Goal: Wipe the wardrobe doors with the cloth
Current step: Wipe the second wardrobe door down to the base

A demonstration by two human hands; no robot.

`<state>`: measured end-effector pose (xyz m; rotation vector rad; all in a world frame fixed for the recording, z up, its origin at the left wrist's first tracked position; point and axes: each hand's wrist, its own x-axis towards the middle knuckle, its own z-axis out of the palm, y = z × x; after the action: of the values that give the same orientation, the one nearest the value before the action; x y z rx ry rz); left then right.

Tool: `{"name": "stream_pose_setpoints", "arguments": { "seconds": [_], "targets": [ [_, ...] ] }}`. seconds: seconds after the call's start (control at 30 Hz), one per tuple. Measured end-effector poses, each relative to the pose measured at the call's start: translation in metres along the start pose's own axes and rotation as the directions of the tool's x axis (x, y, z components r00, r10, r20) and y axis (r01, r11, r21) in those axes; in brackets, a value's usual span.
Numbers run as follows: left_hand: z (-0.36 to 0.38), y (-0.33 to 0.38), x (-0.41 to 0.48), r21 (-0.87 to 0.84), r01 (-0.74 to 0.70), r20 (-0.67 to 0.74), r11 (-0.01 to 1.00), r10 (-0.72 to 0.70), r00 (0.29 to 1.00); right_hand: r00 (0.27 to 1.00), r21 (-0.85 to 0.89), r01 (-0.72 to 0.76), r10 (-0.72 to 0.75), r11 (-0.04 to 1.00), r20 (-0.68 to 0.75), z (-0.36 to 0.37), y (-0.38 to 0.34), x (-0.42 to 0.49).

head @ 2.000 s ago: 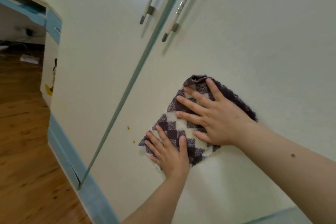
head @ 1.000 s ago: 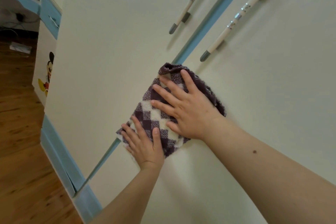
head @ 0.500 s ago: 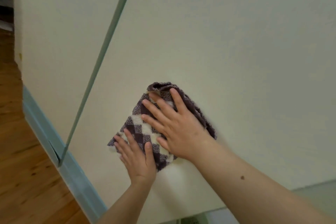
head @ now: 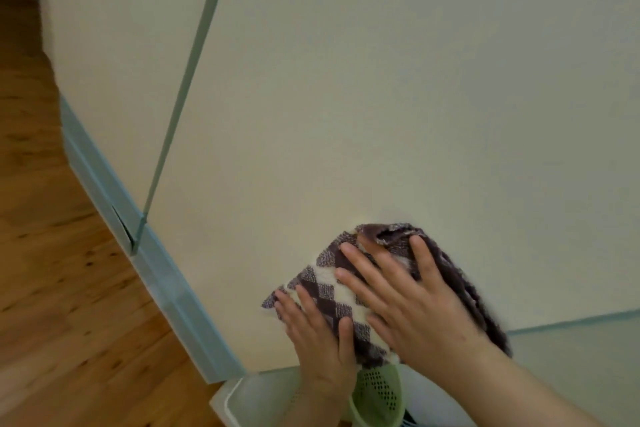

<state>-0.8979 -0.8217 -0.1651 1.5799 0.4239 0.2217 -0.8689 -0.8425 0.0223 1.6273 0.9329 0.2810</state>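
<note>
Both hands are flat on the job: the right hand [head: 412, 302], fingers spread wide, presses the upper part of the checked cloth [head: 332, 284] against the cream wardrobe door [head: 381, 97], and the left hand [head: 318, 333], fingers open and lying side by side with the thumb up, pins the cloth's lower left corner. Neither hand is pinching or gripping; the palms simply push the fabric onto the panel. That cloth sits low in the frame, right of centre, its far edge folded over above the right fingertips, and it's just above the blue-green trim [head: 571, 317] that runs along the bottom of the door at lower right. So the wipe is down near the foot of this panel. Up the left half of the frame runs the thin blue-green seam [head: 194, 62] between this door and its neighbour [head: 114, 45], and that neighbouring door stretches away toward the upper left with no cloth on it. I judge the task as mid-way at best: nothing on the surfaces shows which patches are already clean, and a large cream area above the hands fills the frame. Below the wrists, a pale bin [head: 256, 395] and a green perforated basket [head: 377, 392] sit on the wooden floor [head: 52, 270].
</note>
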Motion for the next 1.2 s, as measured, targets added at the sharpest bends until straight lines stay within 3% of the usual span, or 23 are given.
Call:
{"name": "stream_pose_setpoints", "arguments": {
  "seconds": [0.1,0.23,0.53,0.9,1.2],
  "targets": [
    [0.002,-0.002,0.003,-0.013,-0.004,-0.013,1.000,0.004,1.000,1.000,0.004,0.029,-0.029,1.000,-0.004,0.000,0.000,0.007],
    [-0.016,-0.003,0.025,-0.095,0.113,0.023,0.989,-0.111,0.994,0.995,-0.003,0.099,-0.099,0.995,-0.007,-0.006,0.004,0.035],
    [-0.060,-0.019,0.105,-0.104,0.077,-0.046,0.992,-0.082,0.996,0.992,-0.072,0.126,-0.125,0.989,0.011,-0.024,0.008,0.127],
    [-0.124,-0.050,0.220,-0.112,0.055,-0.110,0.992,-0.067,0.992,0.975,-0.035,0.219,-0.219,0.975,0.027,-0.053,0.003,0.263],
    [-0.157,-0.108,0.279,-0.093,0.052,-0.081,0.994,-0.059,0.995,0.988,-0.020,0.150,-0.151,0.988,-0.038,-0.048,-0.043,0.332]
  ]
}}
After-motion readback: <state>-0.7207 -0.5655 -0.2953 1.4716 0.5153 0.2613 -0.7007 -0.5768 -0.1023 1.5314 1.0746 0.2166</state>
